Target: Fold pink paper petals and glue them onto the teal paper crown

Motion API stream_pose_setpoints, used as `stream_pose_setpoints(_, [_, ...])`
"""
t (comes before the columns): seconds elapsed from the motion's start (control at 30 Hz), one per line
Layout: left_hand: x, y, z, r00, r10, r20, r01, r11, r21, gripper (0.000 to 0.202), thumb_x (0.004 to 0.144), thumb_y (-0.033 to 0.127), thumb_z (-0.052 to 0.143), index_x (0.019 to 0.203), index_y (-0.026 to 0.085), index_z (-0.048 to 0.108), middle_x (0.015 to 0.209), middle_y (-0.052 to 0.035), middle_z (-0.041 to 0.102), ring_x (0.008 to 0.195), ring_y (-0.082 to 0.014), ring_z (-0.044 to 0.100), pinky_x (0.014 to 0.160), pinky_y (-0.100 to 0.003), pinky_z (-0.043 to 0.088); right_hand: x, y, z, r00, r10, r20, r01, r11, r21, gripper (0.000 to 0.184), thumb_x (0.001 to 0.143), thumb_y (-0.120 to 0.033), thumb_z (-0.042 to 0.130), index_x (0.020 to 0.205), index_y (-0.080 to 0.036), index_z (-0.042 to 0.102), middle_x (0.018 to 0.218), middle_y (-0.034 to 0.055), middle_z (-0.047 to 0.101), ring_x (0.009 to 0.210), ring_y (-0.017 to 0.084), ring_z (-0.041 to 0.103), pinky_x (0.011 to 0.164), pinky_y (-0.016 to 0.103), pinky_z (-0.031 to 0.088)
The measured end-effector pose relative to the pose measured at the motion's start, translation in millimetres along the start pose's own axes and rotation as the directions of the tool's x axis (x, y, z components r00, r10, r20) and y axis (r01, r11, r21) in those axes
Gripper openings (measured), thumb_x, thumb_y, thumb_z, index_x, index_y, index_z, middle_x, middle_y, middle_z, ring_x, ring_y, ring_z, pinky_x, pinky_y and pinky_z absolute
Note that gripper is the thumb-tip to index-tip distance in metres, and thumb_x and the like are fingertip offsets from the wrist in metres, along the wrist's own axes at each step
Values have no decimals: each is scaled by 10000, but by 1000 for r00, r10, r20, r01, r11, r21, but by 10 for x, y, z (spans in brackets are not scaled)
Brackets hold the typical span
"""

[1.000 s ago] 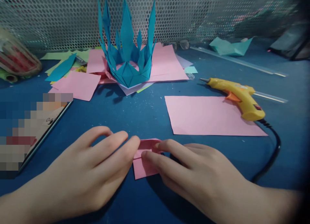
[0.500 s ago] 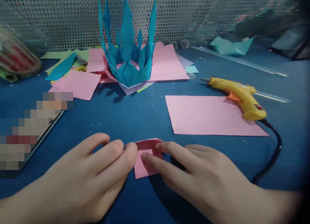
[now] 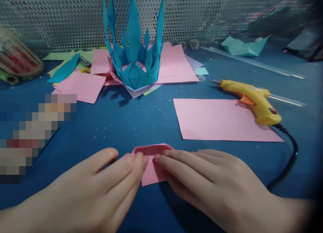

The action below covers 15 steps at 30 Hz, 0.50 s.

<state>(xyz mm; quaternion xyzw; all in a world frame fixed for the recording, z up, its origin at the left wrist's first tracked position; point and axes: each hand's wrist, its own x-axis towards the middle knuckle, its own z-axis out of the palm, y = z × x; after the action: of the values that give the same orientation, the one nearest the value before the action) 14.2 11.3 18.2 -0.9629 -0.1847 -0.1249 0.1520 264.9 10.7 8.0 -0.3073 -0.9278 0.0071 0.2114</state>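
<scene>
Low in the middle of the head view, a small piece of pink paper (image 3: 152, 170) has its far edge curled over into a fold. My left hand (image 3: 101, 182) grips its left side, fingers closed and fingertips at the fold. From the right, my right hand (image 3: 207, 179) holds the other side, its index and middle fingertips pressed at the same fold. Both thumbs are hidden beneath the hands. Beyond them stands a blue folded-paper crown (image 3: 137, 73) with tall pointed spikes.
A yellow glue gun (image 3: 252, 95) lies across a pink paper sheet (image 3: 217, 120) at right, its black cord (image 3: 294, 159) curving nearby. Clear glue sticks (image 3: 252, 62) and a pale teal folded paper (image 3: 244, 46) are behind. Left are a plastic jar (image 3: 19, 54) and loose paper sheets (image 3: 80, 85).
My left fingertips have shifted inward onto the fold, baring the paper's far left corner. My right fingers have drawn closer together. The view has shifted slightly.
</scene>
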Motion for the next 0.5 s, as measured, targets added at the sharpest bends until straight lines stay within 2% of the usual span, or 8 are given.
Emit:
stream_pose_setpoints(0.17, [11, 43, 2, 998, -61, 6, 61, 998, -26, 358, 935, 27, 379, 1118, 135, 667, 1083, -72, 768, 963, -258, 585, 841, -424, 413, -3, 31, -44, 998, -48, -28, 47, 998, -40, 289, 973, -66, 431, 1047, -101, 708, 978, 90, 781, 591, 153, 666, 488, 289, 509])
stream_pose_setpoints(0.27, [36, 83, 25, 990, -142, 20, 143, 989, -44, 360, 956, 22, 345, 1165, 117, 623, 1004, -56, 784, 879, -251, 609, 815, -422, 415, 24, 74, -91, 993, -115, 10, 115, 990, -84, 386, 992, -48, 345, 1084, -87, 718, 1020, 100, 790, 646, 164, 693, 534, 290, 552])
stream_pose_setpoints(0.37, [48, 137, 65, 985, -174, 19, 175, 984, -44, 372, 967, 34, 320, 1177, 121, 614, 926, -49, 790, 772, -245, 642, 754, -423, 420, 72, 117, -111, 992, -124, 28, 127, 988, -93, 447, 1016, -53, 286, 1111, -76, 723, 989, 112, 790, 706, 175, 703, 587, 290, 570])
stream_pose_setpoints(0.43, [43, 185, 84, 983, -179, -38, 179, 984, -16, 351, 968, 51, 341, 1146, 142, 629, 871, -47, 787, 719, -239, 649, 710, -413, 420, 99, 136, -108, 991, -131, 13, 131, 989, -73, 457, 1021, -55, 280, 1094, -74, 731, 936, 113, 785, 715, 183, 696, 582, 293, 557])
stream_pose_setpoints(0.5, [26, 239, 88, 980, -194, -49, 195, 981, 17, 319, 989, 113, 360, 1123, 161, 646, 937, -58, 795, 751, -239, 658, 718, -409, 432, 115, 146, -100, 991, -132, -5, 132, 990, -52, 475, 1011, -40, 280, 999, -85, 752, 878, 108, 776, 686, 185, 678, 559, 297, 531])
